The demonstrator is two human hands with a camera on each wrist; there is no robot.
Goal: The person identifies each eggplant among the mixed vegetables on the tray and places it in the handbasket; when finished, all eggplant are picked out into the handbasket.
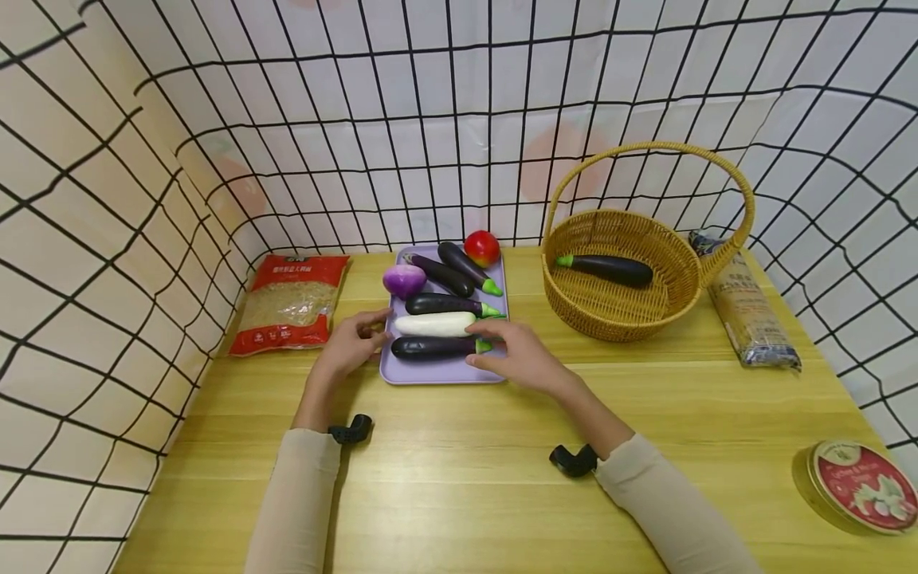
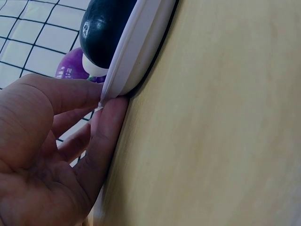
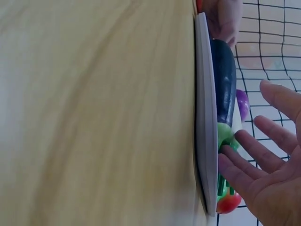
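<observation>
A lilac tray (image 1: 437,379) bears several dark eggplants, one of them (image 1: 434,347) along its near edge. Beside that eggplant lies a long white vegetable (image 1: 433,324), its right end partly behind my right hand. A round purple vegetable (image 1: 405,281) and a round red fruit (image 1: 482,248) lie farther back. My left hand (image 1: 351,344) pinches the tray's left rim, seen closely in the left wrist view, where its fingers (image 2: 109,117) meet the rim. Over the tray's right side, my right hand (image 1: 522,353) has spread fingers (image 3: 263,155) near the green stems; whether they touch is unclear.
A wicker basket (image 1: 610,325) with a tall handle holds one dark eggplant (image 1: 610,269). A red-labelled bag (image 1: 287,307) lies left of the tray, and another bag (image 1: 749,307) right of the basket. A round tin (image 1: 864,488) sits near right. Black-gridded white cloth (image 1: 459,143) encloses the table.
</observation>
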